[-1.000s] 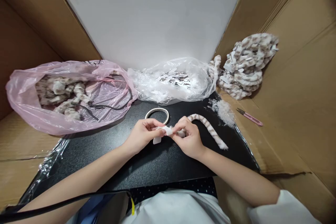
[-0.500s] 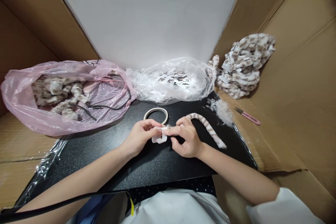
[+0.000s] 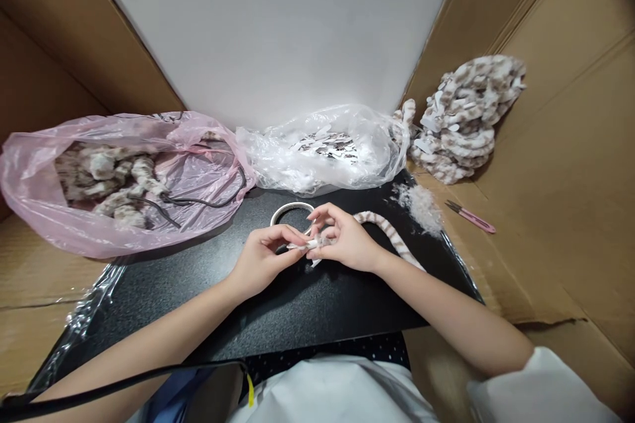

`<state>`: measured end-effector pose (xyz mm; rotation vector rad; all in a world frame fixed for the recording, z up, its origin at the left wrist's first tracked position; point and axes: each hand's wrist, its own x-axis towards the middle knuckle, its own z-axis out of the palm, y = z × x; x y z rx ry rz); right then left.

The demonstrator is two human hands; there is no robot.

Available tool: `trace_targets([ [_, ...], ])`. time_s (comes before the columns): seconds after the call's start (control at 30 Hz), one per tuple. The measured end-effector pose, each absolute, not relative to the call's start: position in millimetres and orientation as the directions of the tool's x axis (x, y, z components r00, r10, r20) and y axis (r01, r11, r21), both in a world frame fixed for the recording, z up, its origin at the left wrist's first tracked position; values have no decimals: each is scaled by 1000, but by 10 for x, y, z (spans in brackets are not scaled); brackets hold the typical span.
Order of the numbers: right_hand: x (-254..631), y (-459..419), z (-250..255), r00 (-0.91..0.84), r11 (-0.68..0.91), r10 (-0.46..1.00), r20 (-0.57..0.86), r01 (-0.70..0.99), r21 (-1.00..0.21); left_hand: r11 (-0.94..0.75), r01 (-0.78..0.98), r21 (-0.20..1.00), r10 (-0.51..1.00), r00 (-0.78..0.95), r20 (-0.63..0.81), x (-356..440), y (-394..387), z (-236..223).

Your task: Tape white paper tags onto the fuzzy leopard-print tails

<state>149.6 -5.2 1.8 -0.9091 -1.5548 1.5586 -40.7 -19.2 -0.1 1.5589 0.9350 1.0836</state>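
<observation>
- Two hands meet over the black table (image 3: 198, 310), front of the tape ring (image 3: 292, 205).
- Left hand (image 3: 260, 259): thumb and fingers pinching small white piece (image 3: 311, 244).
- Right hand (image 3: 353, 241): fingertips curled round its fuzzy right end.
- Striped plush strip (image 3: 391, 231) arcs out behind right hand; whether joined to white piece, can't tell.
- White piece likely light, thin, bendy: pinch by edges.
- Strip likely soft, limp, not fragile: grip anywhere along its length.
</observation>
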Motion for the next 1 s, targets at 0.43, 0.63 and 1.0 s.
trace_targets([
  [0.43,1454,32,-50,-494,125,866,82,54,-991,-176,110,978,966,208,150,-360,-244,19],
  [0.63,1461,7,-23,-455,611,754,474,219,-761,75,22,997,971,228,-78,-382,-166,26],
  [1.0,1442,9,-67,-365,582,800,475,282,-763,-259,333,907,911,397,114,-491,-133,66],
])
